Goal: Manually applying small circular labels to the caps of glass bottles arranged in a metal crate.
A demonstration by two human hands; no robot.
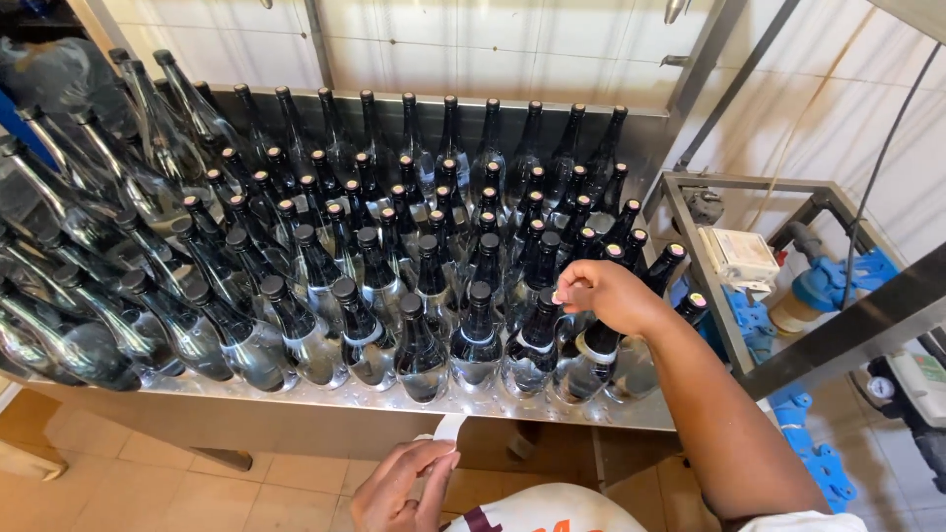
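Bottles (414, 266) are packed on a steel table (473, 404); one front-row bottle neck (576, 320) is gripped by the right hand (606, 296) — below the table edge, a white strip (448, 429) is pinched by the left hand (399, 488).

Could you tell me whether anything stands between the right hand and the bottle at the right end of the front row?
Nothing visible does. The right hand already rests on top of that bottle, fingertips at its neck. Neighbouring bottles crowd it on the left, and the left hand stays below the metal table edge, holding a white strip.

Bottles (394, 266) in rows on the steel table (325, 399), wall behind, frame (759, 187) to the right, floor below
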